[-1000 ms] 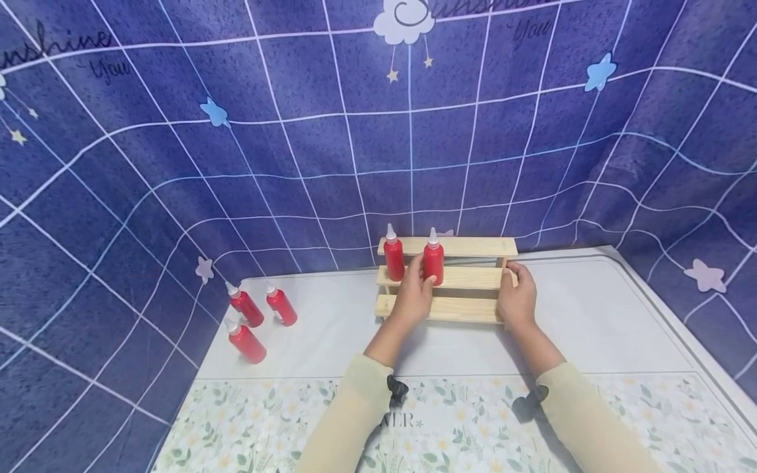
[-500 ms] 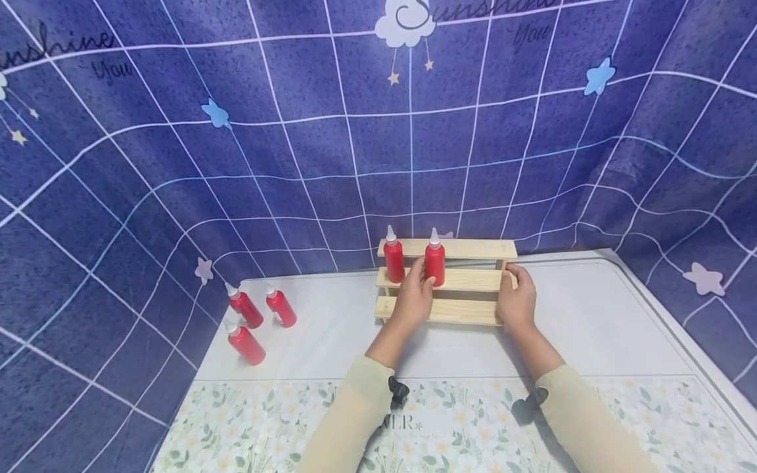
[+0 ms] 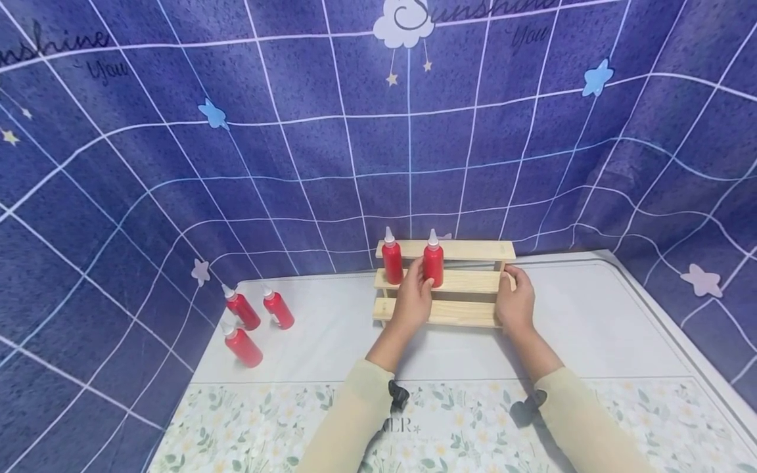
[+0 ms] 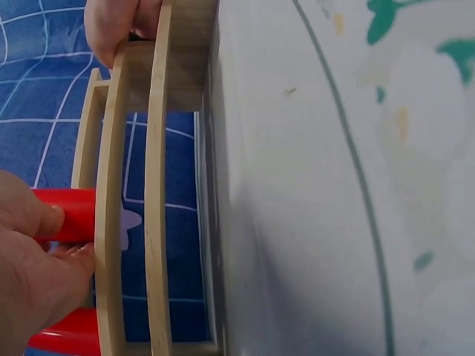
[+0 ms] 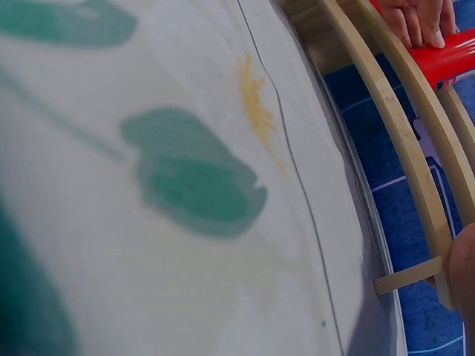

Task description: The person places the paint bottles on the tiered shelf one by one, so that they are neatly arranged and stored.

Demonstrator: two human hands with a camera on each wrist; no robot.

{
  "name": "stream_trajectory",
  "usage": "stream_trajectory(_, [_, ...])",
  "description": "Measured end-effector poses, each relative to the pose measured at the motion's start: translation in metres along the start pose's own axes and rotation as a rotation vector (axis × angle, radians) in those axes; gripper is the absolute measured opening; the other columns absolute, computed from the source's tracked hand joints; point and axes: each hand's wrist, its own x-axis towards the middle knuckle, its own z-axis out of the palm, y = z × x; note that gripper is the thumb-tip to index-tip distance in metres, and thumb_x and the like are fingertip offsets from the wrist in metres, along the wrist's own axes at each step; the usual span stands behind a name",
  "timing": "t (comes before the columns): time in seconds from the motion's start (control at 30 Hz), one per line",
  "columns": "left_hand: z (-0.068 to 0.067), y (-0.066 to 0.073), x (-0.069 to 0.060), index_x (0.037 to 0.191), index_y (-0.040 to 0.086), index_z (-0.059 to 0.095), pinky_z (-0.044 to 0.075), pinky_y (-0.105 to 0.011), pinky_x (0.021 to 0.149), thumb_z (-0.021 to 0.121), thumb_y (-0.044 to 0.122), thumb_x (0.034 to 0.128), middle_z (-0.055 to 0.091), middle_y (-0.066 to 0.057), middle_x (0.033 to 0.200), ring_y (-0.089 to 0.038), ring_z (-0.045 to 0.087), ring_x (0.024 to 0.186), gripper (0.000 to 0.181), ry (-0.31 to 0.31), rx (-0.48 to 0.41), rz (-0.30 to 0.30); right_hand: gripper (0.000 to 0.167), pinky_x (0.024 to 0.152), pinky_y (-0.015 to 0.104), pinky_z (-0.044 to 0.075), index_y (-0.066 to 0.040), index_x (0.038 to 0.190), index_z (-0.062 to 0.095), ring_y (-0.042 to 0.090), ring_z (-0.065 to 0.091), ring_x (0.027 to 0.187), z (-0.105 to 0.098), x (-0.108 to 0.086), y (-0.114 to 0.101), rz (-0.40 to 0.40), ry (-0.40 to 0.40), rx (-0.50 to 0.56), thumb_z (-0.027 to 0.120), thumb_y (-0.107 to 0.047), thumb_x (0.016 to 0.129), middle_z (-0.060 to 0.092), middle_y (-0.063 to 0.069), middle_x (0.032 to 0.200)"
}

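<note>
My left hand [image 3: 412,299] pinches a red squeeze bottle [image 3: 434,264] with a pointed white nozzle. That bottle stands upright on the middle tier of a three-tier wooden rack [image 3: 464,281]. Just to its left, another red bottle [image 3: 392,264] stands on the same tier, partly behind my fingers. With my right hand [image 3: 516,299] I grip the rack's right end. In the left wrist view my thumb and fingers lie on either side of the red bottle [image 4: 70,215]. The right wrist view shows only part of my right hand [image 5: 464,278] at the rack's end.
Three more red bottles stand on the white table top at the left: a rear one [image 3: 243,312], one beside it [image 3: 278,311] and a front one [image 3: 244,348]. A floral mat [image 3: 473,433] covers the front. Behind the rack hangs a blue grid-patterned curtain [image 3: 437,157].
</note>
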Motion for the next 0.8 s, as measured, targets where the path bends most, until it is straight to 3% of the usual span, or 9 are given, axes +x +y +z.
stream_trajectory(0.13, [0.000,-0.002,0.000,0.157,0.003,0.039,0.045,-0.037,0.122,0.056,-0.004,0.1038,0.053,-0.023,0.157,-0.034,0.053,0.149,0.057,0.016,0.003,0.023,0.042,0.133,0.053,0.028,0.002,0.146,0.053,0.040,0.040,0.156,0.000,0.000,-0.001,-0.006,0.000,0.012,0.043,-0.019,0.111,0.053,0.025,0.156])
stream_trajectory(0.43, [0.001,0.004,-0.009,0.159,0.003,0.036,0.044,-0.039,0.124,0.059,-0.010,0.0993,0.049,-0.022,0.160,-0.034,0.051,0.150,0.065,0.005,0.005,-0.014,0.043,0.132,0.053,0.029,0.001,0.148,0.052,0.040,0.041,0.155,0.000,-0.002,-0.001,0.006,-0.005,0.013,0.042,-0.020,0.112,0.053,0.025,0.156])
stream_trajectory(0.8, [-0.003,0.015,-0.021,0.162,0.002,0.033,0.042,-0.042,0.126,0.064,0.001,0.1007,0.049,-0.020,0.160,-0.031,0.049,0.152,0.069,-0.010,0.069,-0.103,0.040,0.134,0.053,0.026,0.002,0.145,0.055,0.040,0.039,0.156,0.000,-0.001,0.000,-0.007,0.004,0.021,0.045,-0.018,0.111,0.053,0.024,0.156])
